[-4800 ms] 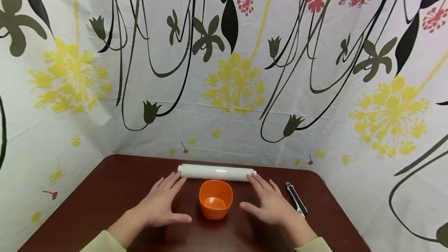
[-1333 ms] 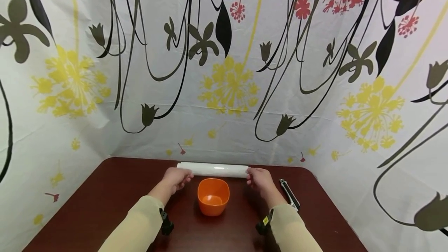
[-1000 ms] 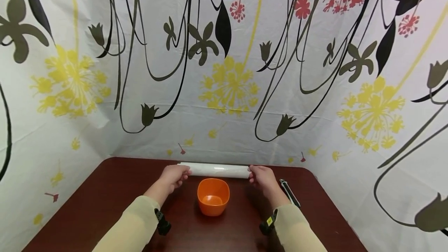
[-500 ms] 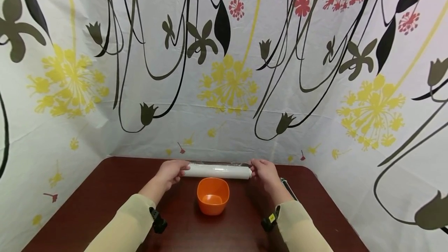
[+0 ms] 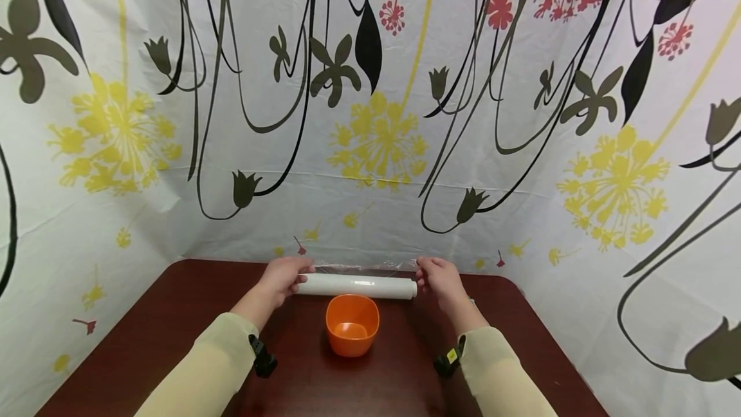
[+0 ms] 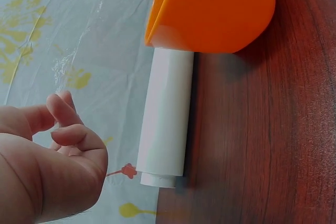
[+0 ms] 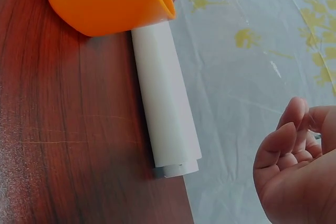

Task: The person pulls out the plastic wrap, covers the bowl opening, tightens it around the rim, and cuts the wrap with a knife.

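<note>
A white roll of cling film (image 5: 356, 286) lies crosswise near the back of the table, just behind an orange bowl (image 5: 352, 325). My left hand (image 5: 282, 278) pinches one corner of the clear film (image 5: 365, 268), and my right hand (image 5: 442, 282) pinches the other. Between them the film's edge stretches above and beyond the roll. In the left wrist view, thumb and fingertips meet on the crinkled film (image 6: 64, 67). The right wrist view has the right hand (image 7: 296, 166) pinching too, apart from the roll (image 7: 165, 98), with the film barely visible.
The dark red wooden table (image 5: 197, 314) ends at a flower-printed white cloth (image 5: 370, 224) hung behind and at both sides. A utility knife (image 5: 473, 303) on the right is almost wholly hidden behind my right forearm. The bowl stands between my forearms.
Both hands were spread open beside the bowl, then pinched at the roll. Since then they have risen and drawn the film's edge up off it. The roll has shifted slightly towards me.
</note>
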The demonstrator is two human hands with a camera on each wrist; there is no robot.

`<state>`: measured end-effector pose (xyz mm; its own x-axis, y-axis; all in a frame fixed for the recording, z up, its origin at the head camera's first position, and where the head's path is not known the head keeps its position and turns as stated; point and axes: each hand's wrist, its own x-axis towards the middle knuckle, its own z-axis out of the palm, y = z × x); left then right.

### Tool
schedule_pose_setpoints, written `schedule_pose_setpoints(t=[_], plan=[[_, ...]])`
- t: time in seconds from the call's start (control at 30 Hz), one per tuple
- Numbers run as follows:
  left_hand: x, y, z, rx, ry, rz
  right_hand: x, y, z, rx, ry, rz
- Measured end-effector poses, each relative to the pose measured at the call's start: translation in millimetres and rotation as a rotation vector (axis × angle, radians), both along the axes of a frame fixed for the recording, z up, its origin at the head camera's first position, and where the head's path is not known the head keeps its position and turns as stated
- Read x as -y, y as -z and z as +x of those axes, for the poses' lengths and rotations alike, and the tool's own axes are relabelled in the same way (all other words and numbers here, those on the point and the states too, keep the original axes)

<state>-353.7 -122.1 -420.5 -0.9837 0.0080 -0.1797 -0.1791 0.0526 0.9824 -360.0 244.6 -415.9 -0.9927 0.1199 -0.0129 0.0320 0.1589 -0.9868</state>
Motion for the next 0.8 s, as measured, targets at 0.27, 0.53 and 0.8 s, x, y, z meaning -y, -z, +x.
schedule_pose_setpoints(t=[0.27, 0.53, 0.8], plan=[[-0.1, 0.3, -3.5, -0.006, 0.000, 0.006, 0.5, -3.4, -1.7, -0.006, -0.003, 0.012], [0.3, -2.6, -6.7, -0.015, 0.001, 0.014, -0.5, -8.5, -4.8, -0.019, -0.004, -0.003], [0.0, -3.7, -6.3, -0.039, 0.001, 0.019, -2.1, -8.5, -3.1, -0.019, -0.010, 0.011]])
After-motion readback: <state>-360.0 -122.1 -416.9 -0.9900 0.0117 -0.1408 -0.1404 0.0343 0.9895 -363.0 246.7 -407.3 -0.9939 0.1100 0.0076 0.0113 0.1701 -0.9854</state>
